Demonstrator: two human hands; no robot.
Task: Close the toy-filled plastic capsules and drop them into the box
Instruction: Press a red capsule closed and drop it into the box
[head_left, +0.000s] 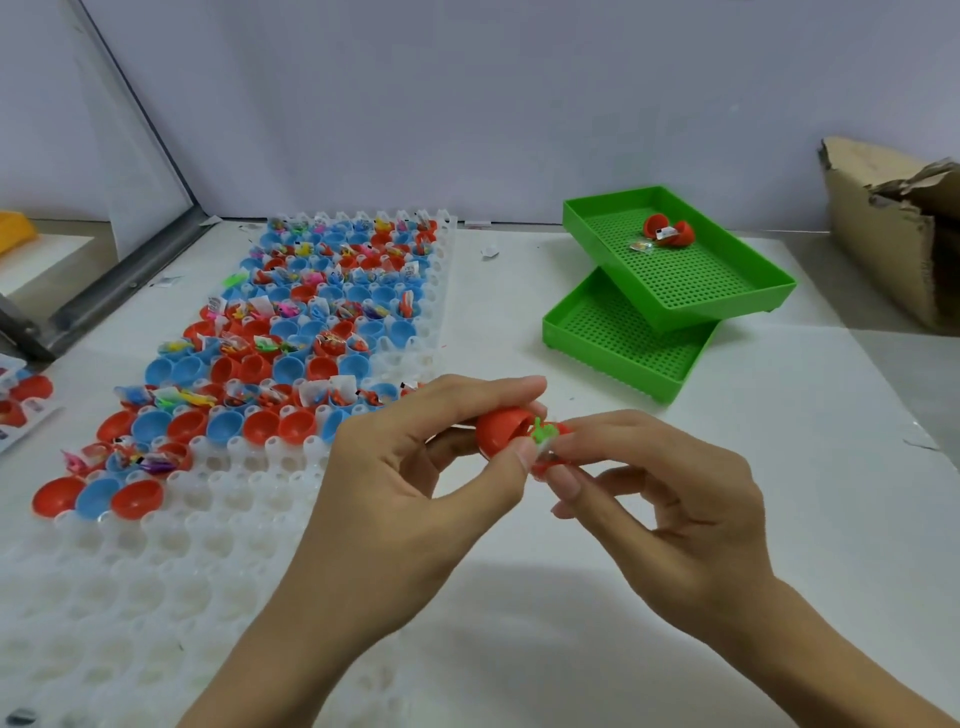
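Closing step: left hand grips red capsule half, right hand pinches toy-filled half. Next: align rims, press shut.

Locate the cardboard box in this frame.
The cardboard box sits at the far right edge of the head view, on the table beyond the stacked green trays.

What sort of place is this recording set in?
Probably a small packing or assembly workbench: a white cell tray filled with red and blue capsule halves, stacked green mesh trays, and a torn cardboard box beside them.
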